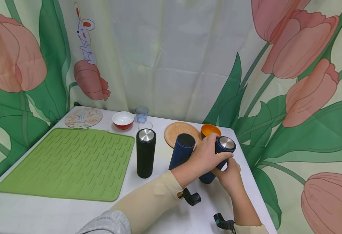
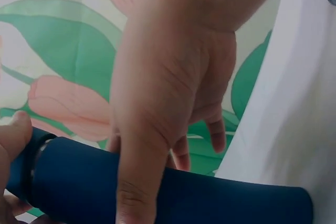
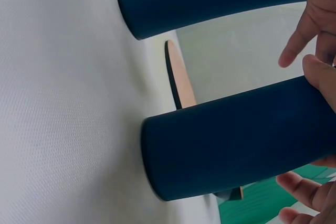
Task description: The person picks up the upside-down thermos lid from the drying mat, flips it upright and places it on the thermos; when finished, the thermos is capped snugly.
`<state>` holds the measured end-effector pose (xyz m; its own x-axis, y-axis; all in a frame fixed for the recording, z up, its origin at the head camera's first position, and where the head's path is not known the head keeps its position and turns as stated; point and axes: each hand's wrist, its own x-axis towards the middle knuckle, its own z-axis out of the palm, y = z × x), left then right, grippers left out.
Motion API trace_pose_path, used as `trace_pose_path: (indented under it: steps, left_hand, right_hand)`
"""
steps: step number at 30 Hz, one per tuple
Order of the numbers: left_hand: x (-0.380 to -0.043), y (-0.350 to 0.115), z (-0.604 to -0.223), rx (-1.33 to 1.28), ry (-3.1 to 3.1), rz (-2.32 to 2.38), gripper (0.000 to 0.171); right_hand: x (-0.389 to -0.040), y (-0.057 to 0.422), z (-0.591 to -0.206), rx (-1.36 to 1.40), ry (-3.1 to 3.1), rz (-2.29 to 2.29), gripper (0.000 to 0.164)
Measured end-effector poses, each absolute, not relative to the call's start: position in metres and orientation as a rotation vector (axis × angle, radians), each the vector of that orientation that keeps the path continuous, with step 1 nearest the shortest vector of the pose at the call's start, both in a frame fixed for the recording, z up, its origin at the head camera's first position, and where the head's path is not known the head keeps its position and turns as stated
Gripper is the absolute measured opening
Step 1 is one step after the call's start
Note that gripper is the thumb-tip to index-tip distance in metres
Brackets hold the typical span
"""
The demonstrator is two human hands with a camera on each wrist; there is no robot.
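A navy vacuum flask with a steel-topped cap stands slightly tilted on the table. My left hand holds it at the cap, thumb across the near side. Lower down, my right hand grips the body; in the left wrist view the right thumb lies across it. A thin metallic line shows between cap and body there. To the left are a second navy flask with a dark top and a black flask with a steel top. The right wrist view shows both navy bodies, the held one lower.
A green ridged mat covers the table's left side. Behind are a round floral board, a red-and-white bowl, a clear glass, a round wooden board and an orange bowl. A tulip-print curtain hangs behind.
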<state>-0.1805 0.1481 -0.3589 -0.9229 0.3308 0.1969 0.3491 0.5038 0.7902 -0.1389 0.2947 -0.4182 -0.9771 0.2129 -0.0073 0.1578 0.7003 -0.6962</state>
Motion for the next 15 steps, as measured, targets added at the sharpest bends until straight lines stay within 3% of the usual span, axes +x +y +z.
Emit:
trace_pose_path:
  steps: [9, 15]
  left_hand:
    - [-0.1796, 0.1424, -0.3581, -0.722, -2.732, -1.438, 0.064]
    - [-0.176, 0.1506, -0.355, -0.544, -2.737, -1.51, 0.092]
  right_hand:
    - [-0.1404, 0.2952, -0.4194, -0.28, -2.817, 1.163, 0.083]
    - [-0.1393, 0.2951, -0.4189, -0.282, -2.838, 1.155, 0.081]
